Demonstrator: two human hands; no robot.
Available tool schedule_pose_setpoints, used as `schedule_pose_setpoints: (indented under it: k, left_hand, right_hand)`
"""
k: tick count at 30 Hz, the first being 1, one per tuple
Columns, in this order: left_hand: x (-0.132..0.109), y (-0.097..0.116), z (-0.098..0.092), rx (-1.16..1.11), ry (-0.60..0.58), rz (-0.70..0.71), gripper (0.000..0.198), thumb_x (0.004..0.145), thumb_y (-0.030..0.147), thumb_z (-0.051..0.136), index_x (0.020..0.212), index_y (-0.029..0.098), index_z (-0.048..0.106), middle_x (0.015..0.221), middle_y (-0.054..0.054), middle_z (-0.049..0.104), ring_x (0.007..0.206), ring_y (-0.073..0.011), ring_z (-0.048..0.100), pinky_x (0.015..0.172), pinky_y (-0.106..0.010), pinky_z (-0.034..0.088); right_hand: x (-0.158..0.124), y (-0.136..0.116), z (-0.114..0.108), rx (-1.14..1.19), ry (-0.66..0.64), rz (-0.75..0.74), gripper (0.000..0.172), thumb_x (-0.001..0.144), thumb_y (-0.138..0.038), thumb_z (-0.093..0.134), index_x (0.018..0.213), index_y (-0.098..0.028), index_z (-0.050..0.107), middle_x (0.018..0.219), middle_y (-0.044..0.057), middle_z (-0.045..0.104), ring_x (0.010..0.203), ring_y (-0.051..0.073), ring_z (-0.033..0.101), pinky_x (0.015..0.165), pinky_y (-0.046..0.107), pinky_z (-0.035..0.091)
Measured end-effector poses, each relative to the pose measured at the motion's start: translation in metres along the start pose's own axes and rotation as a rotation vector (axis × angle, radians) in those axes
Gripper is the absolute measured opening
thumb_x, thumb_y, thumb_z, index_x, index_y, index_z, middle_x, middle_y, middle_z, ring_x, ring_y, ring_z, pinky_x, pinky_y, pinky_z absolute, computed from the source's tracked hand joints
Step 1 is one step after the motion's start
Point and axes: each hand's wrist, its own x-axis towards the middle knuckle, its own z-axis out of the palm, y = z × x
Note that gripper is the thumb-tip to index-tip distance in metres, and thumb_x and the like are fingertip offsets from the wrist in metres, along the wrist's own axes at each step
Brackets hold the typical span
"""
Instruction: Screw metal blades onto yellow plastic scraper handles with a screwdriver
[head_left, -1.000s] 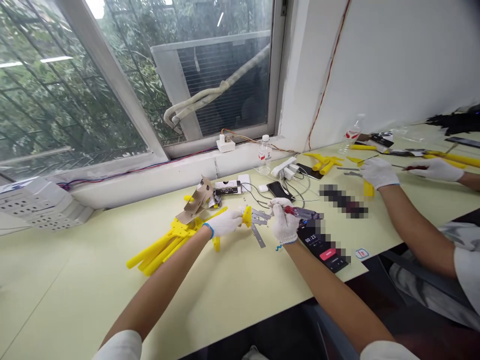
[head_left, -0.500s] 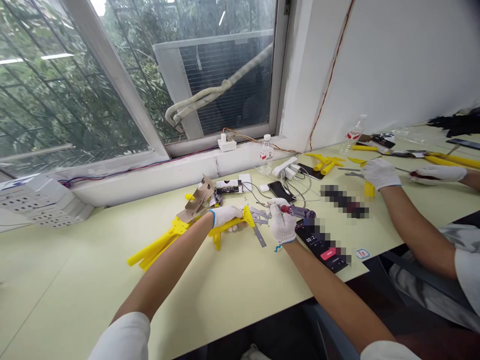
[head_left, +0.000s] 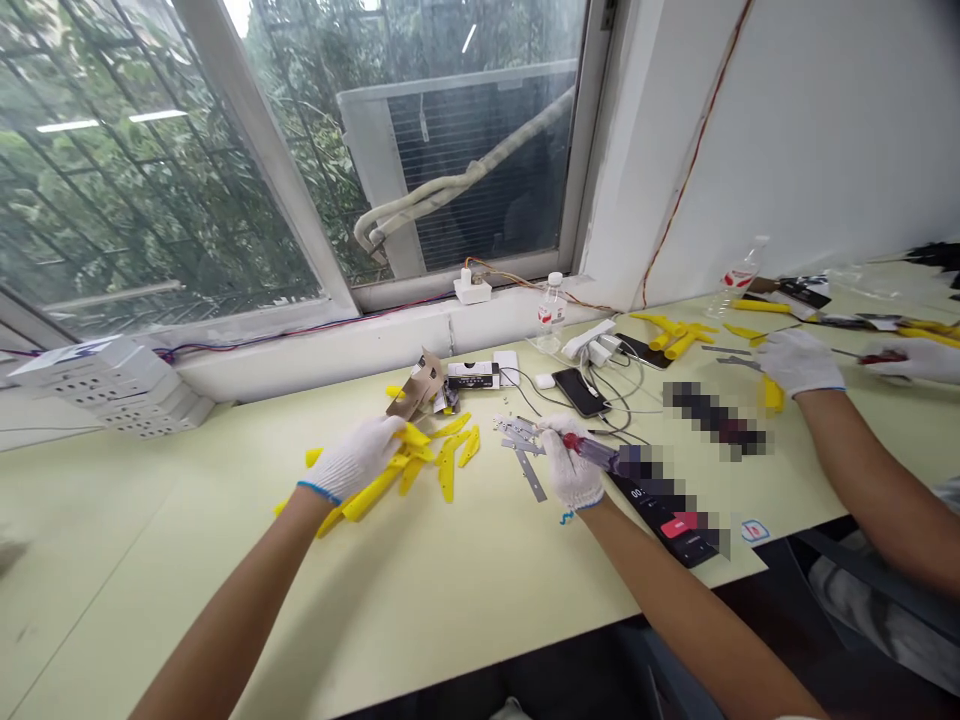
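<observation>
My left hand [head_left: 358, 462], in a white knit glove, is closed with its fingertips on a yellow plastic part [head_left: 414, 440] at the top of a cluster of yellow tube-like pieces [head_left: 367, 497]. Flat yellow blades [head_left: 448, 470] lie just right of it. In my gloved right hand [head_left: 571, 472] is a screwdriver [head_left: 596, 452] with a red and clear purplish handle; its shaft points left. Below that shaft are grey metal strips [head_left: 534, 475] and scattered small screws [head_left: 501, 424].
Behind are torn cardboard [head_left: 420, 385], a small black-and-white box [head_left: 472, 376], a phone [head_left: 581, 391] among cables and a water bottle [head_left: 551, 315]. Another phone [head_left: 660, 520] lies by my right wrist. To the right, a co-worker's gloved hand [head_left: 801, 362] works; white boxes [head_left: 120, 385] are stacked far left.
My left hand has moved left from beside the metal strips to the yellow cluster, uncovering the flat blades. My right hand keeps the screwdriver near the strips. The view has turned slightly left.
</observation>
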Motion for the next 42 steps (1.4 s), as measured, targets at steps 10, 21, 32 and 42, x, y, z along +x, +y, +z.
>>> schedule_pose_setpoints:
  k: [10, 21, 32, 42]
  left_hand:
    - [-0.028, -0.07, -0.006, 0.172, -0.061, -0.108, 0.036, 0.092, 0.036, 0.057, 0.12, 0.028, 0.076, 0.121, -0.011, 0.077, 0.102, -0.0316, 0.074, 0.085, -0.039, 0.054]
    - [0.104, -0.101, 0.012, 0.29, -0.021, -0.189, 0.067, 0.091, 0.026, 0.056, 0.158, 0.022, 0.056, 0.164, -0.015, 0.056, 0.146, -0.0358, 0.056, 0.113, -0.045, 0.048]
    - [0.127, -0.107, 0.022, 0.177, 0.052, -0.06, 0.027, 0.092, 0.036, 0.064, 0.111, 0.02, 0.074, 0.12, -0.019, 0.069, 0.117, -0.0379, 0.065, 0.104, -0.046, 0.048]
    - [0.081, -0.104, 0.0, -0.124, 0.281, -0.122, 0.036, 0.105, 0.043, 0.043, 0.126, 0.019, 0.06, 0.112, -0.007, 0.068, 0.097, -0.0243, 0.062, 0.091, -0.035, 0.05]
  right_hand:
    - [0.0, -0.021, 0.006, -0.065, -0.105, -0.137, 0.014, 0.103, -0.011, 0.059, 0.111, -0.02, 0.066, 0.102, 0.002, 0.071, 0.103, 0.007, 0.07, 0.103, 0.019, 0.056]
    - [0.003, -0.023, 0.008, -0.058, -0.085, -0.124, 0.016, 0.1, -0.008, 0.061, 0.108, -0.02, 0.066, 0.1, 0.003, 0.072, 0.1, 0.007, 0.069, 0.095, 0.017, 0.059]
    - [0.004, -0.031, 0.01, -0.036, -0.092, -0.129, 0.027, 0.097, -0.003, 0.06, 0.114, -0.022, 0.069, 0.103, 0.004, 0.074, 0.094, 0.011, 0.072, 0.091, 0.026, 0.062]
    - [0.005, -0.032, 0.01, -0.021, -0.152, -0.125, 0.012, 0.101, -0.01, 0.058, 0.105, -0.018, 0.065, 0.086, 0.002, 0.069, 0.083, 0.008, 0.069, 0.085, 0.022, 0.062]
